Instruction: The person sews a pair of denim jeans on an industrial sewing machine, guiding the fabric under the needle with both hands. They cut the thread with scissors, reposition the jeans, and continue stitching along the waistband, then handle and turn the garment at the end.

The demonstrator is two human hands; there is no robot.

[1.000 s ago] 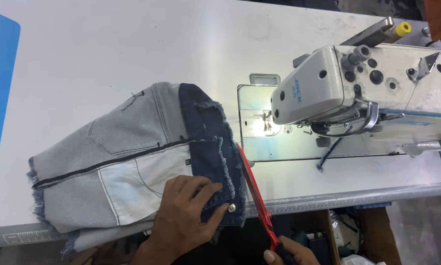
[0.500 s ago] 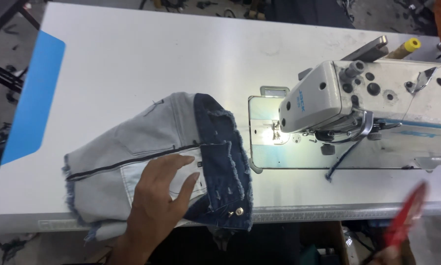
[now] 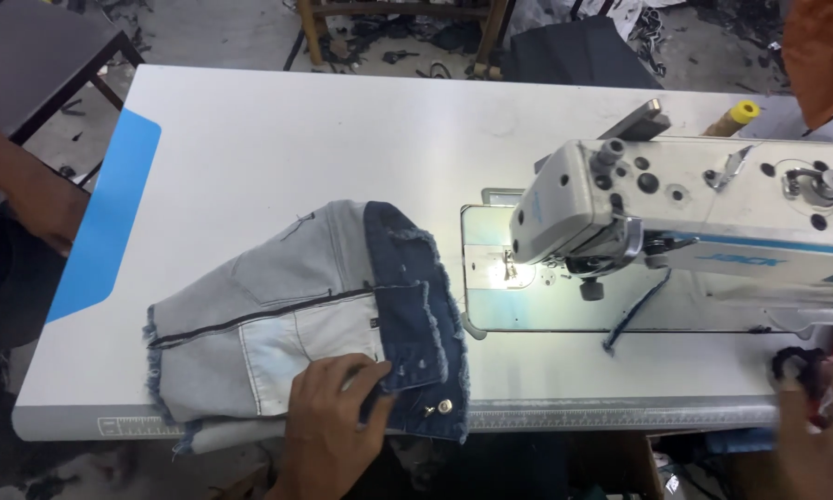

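Observation:
A denim garment (image 3: 277,315), pale grey inside out with a dark blue frayed waistband (image 3: 416,296) and a metal button, lies on the white table (image 3: 324,139), left of the sewing machine. My left hand (image 3: 338,417) presses flat on its near edge by the waistband. My right hand (image 3: 819,435) is blurred at the table's near right corner, its fingers around a red and black tool (image 3: 798,366). The kind of tool is unclear.
A white sewing machine (image 3: 676,208) stands on the right with its lamp lit over the needle plate (image 3: 500,273). A yellow thread cone (image 3: 736,116) is behind it. A blue panel (image 3: 106,213) edges the table's left side, where another person's arm (image 3: 27,194) rests.
My right hand carried the red tool from beside the garment to the near right corner. My left hand slid slightly nearer on the denim. The view widened and shifted left.

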